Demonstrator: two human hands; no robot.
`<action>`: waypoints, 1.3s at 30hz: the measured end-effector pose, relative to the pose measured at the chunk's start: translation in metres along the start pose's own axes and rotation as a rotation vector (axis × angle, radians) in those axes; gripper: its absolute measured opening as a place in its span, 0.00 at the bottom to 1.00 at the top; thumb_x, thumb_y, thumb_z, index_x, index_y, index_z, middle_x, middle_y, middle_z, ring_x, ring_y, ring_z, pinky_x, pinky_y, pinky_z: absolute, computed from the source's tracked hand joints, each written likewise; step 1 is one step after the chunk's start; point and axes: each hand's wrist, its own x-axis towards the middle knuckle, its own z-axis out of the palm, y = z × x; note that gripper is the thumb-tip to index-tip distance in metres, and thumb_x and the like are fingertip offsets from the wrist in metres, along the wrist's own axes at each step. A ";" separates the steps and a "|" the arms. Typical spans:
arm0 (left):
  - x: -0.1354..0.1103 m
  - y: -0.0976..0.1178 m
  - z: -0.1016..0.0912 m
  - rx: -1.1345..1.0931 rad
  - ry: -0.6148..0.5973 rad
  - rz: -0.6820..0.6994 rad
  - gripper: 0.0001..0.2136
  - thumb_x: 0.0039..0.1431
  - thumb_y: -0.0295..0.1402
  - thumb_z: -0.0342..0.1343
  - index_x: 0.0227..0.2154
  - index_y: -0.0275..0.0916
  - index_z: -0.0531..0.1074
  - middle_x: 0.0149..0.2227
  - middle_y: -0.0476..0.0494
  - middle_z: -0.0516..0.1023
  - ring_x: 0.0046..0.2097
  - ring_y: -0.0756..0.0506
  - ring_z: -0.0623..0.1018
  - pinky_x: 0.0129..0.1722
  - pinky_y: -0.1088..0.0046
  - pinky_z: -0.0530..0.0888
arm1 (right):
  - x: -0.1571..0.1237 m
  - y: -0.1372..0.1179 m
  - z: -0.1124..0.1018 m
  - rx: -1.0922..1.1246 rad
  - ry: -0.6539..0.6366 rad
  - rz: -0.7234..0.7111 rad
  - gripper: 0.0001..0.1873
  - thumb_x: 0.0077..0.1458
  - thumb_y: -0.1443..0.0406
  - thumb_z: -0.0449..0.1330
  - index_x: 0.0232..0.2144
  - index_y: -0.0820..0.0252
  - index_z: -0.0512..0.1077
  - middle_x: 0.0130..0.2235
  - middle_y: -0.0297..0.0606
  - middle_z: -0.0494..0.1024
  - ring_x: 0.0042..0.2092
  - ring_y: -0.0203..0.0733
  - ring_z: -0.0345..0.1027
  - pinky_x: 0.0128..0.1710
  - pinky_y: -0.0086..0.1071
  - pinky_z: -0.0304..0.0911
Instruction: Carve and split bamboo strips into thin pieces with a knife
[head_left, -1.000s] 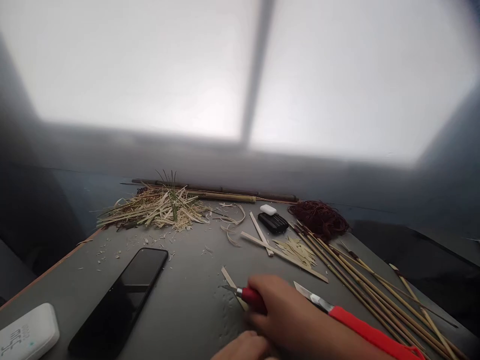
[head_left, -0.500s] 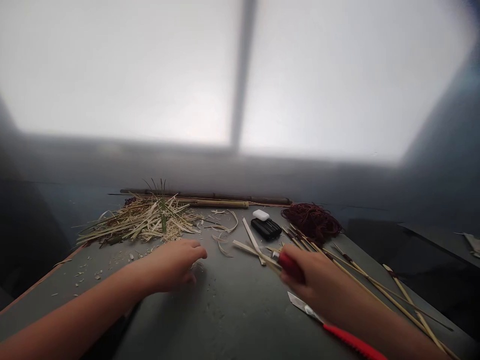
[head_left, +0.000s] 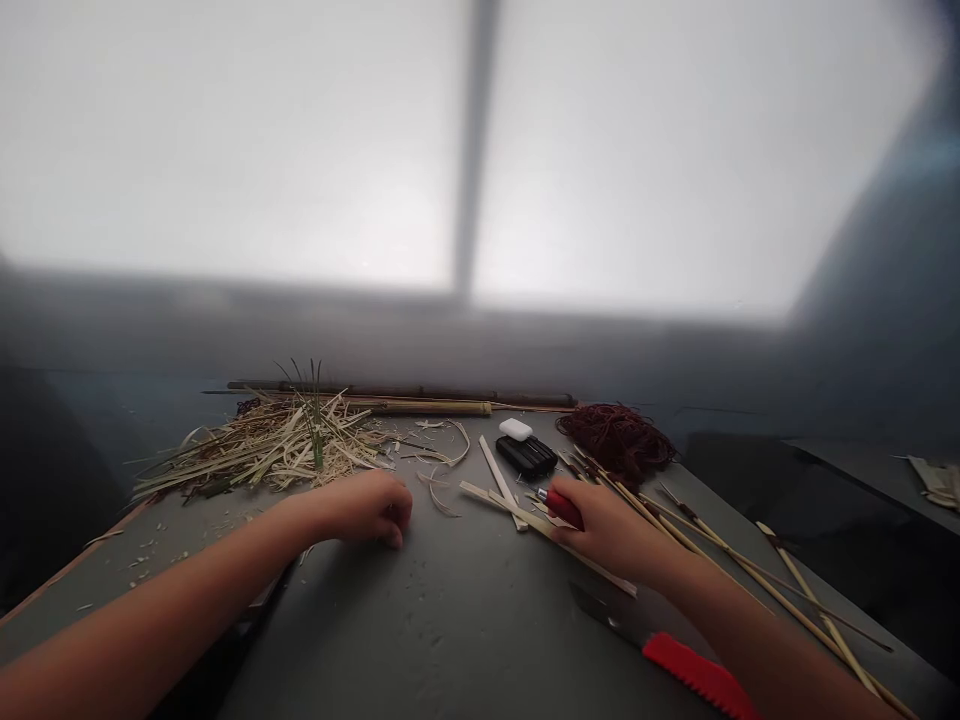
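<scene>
My left hand [head_left: 373, 507] rests low over the grey table, left of centre, its fingers curled inward. What they hold, if anything, is hidden. In my right hand [head_left: 606, 527] is a tool with a red handle [head_left: 564, 507] and a silver collar; its working end cannot be made out. Beneath that hand runs a pale flat bamboo strip [head_left: 517, 508], crossing a second pale strip [head_left: 496, 474]. Whether the right fingers touch the strip is unclear. Nearer me lies a knife with a broad blade and a ridged red handle [head_left: 697, 672], partly behind my right forearm.
A heap of pale shavings [head_left: 300, 440] covers the back left. Bamboo poles [head_left: 420, 392] lie along the back edge. A black case [head_left: 526, 457] bears a small white case [head_left: 515, 430]. Beside them sit dark red cord [head_left: 619, 440] and several thin sticks [head_left: 750, 560] at right.
My left hand's fingers have curled in. My right hand still grips the red-handled tool and has shifted slightly up. The broad knife's handle shows more now. The whole view has shifted slightly.
</scene>
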 end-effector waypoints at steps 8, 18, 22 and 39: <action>0.005 0.001 0.007 0.015 0.162 0.067 0.03 0.55 0.28 0.56 0.30 0.40 0.75 0.42 0.44 0.75 0.43 0.43 0.75 0.41 0.70 0.71 | 0.000 0.006 0.011 -0.032 -0.006 0.005 0.07 0.48 0.68 0.57 0.25 0.57 0.60 0.29 0.33 0.71 0.31 0.39 0.61 0.29 0.29 0.48; 0.040 0.007 0.006 0.081 0.243 0.167 0.04 0.51 0.31 0.65 0.27 0.40 0.76 0.62 0.39 0.64 0.67 0.31 0.52 0.61 0.53 0.60 | -0.018 0.006 -0.026 0.003 -0.157 -0.044 0.09 0.43 0.72 0.55 0.22 0.57 0.57 0.25 0.28 0.63 0.28 0.34 0.54 0.25 0.28 0.45; 0.050 0.002 0.006 0.090 0.233 0.172 0.04 0.54 0.33 0.64 0.27 0.40 0.75 0.57 0.39 0.70 0.64 0.34 0.61 0.60 0.54 0.63 | -0.022 0.013 -0.036 0.042 -0.254 0.013 0.08 0.40 0.73 0.56 0.22 0.57 0.61 0.25 0.28 0.64 0.28 0.35 0.56 0.25 0.28 0.44; 0.056 -0.012 0.010 0.165 0.336 0.055 0.14 0.64 0.36 0.54 0.50 0.37 0.69 0.50 0.40 0.73 0.47 0.43 0.76 0.45 0.59 0.75 | -0.030 0.005 -0.039 -0.044 -0.420 0.101 0.11 0.31 0.76 0.54 0.20 0.58 0.60 0.24 0.27 0.63 0.26 0.34 0.53 0.24 0.29 0.42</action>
